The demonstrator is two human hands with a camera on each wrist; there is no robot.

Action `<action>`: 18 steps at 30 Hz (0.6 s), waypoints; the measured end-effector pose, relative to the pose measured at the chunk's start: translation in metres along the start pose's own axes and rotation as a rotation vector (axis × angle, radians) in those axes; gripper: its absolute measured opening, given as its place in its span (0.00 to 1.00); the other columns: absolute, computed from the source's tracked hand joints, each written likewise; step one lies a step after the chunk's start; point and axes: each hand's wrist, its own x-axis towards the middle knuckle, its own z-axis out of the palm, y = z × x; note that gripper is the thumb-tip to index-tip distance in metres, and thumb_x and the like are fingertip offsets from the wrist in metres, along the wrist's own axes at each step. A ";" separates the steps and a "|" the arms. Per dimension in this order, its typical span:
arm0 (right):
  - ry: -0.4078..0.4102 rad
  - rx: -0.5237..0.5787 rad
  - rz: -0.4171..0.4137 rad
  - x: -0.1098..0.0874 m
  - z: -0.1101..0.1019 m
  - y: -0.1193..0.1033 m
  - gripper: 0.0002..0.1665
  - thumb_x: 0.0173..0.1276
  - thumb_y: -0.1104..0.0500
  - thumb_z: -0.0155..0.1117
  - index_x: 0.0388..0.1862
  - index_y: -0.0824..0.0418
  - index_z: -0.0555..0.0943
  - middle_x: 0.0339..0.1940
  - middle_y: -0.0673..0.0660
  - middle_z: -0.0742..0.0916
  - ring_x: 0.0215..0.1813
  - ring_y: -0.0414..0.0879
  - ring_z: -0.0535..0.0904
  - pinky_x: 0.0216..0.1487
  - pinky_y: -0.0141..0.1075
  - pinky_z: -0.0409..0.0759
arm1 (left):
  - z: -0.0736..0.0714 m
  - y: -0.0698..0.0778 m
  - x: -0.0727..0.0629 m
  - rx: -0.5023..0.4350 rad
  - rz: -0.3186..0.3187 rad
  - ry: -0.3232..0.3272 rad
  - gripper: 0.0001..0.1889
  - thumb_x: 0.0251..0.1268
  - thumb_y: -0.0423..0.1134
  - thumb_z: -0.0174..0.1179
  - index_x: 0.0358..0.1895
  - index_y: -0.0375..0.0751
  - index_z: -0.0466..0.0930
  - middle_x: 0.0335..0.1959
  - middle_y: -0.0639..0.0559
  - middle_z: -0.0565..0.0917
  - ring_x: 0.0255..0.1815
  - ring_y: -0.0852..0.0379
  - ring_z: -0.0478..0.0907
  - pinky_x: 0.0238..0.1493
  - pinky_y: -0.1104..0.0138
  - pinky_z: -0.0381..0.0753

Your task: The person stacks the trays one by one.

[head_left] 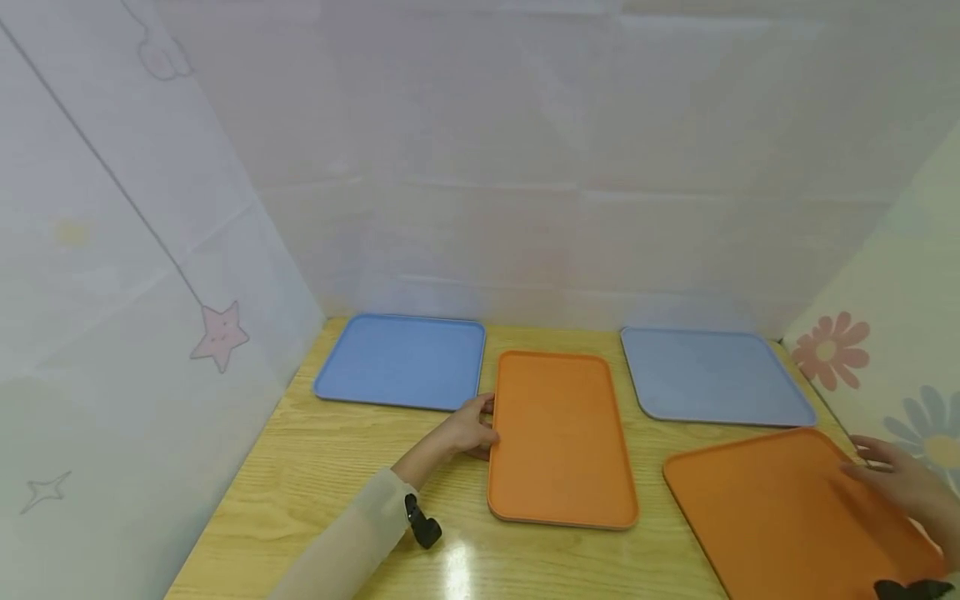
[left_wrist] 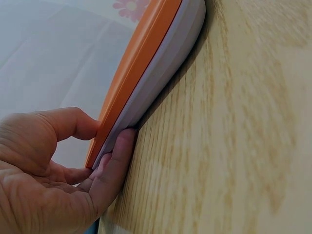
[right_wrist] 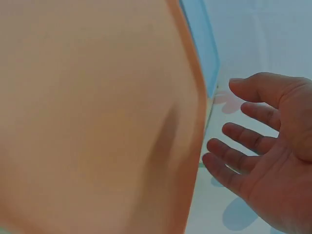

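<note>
At the middle of the table an upright-oriented orange tray (head_left: 562, 442) lies lengthwise, with a pale layer below its orange rim in the left wrist view. My left hand (head_left: 468, 429) grips its left edge: the thumb (left_wrist: 80, 124) touches the orange rim and fingers reach under the pale side. On the right, a second orange tray (head_left: 795, 517) lies at an angle. Beside that tray's right edge hovers my right hand (right_wrist: 273, 146), its fingers spread and relaxed, apart from the rim in the right wrist view.
A blue tray (head_left: 405, 360) lies at the back left of the wooden table (head_left: 300, 483). A paler blue tray (head_left: 712, 375) sits at the back right. White printed sheets (head_left: 525, 167) wall in the table's back and both sides.
</note>
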 end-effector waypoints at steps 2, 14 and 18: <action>0.037 -0.046 -0.035 0.003 0.002 0.004 0.51 0.82 0.44 0.50 0.70 0.88 0.45 0.62 0.93 0.56 0.59 0.89 0.58 0.51 0.69 0.75 | 0.000 0.000 0.000 0.006 0.003 -0.001 0.47 0.63 0.23 0.61 0.81 0.37 0.45 0.68 0.36 0.65 0.53 0.46 0.80 0.39 0.52 0.89; 0.073 -0.231 -0.066 0.018 0.012 0.022 0.42 0.74 0.53 0.60 0.62 0.91 0.59 0.55 0.92 0.69 0.52 0.85 0.71 0.47 0.67 0.78 | 0.000 0.001 -0.001 0.011 0.003 0.003 0.47 0.62 0.23 0.61 0.81 0.37 0.45 0.68 0.36 0.65 0.52 0.45 0.81 0.37 0.52 0.89; 0.074 -0.270 -0.066 0.023 0.015 0.022 0.39 0.71 0.55 0.61 0.60 0.90 0.62 0.52 0.90 0.73 0.52 0.84 0.72 0.48 0.68 0.77 | 0.000 0.001 -0.001 0.012 0.000 0.010 0.47 0.62 0.23 0.61 0.81 0.37 0.45 0.69 0.36 0.65 0.52 0.47 0.80 0.37 0.53 0.89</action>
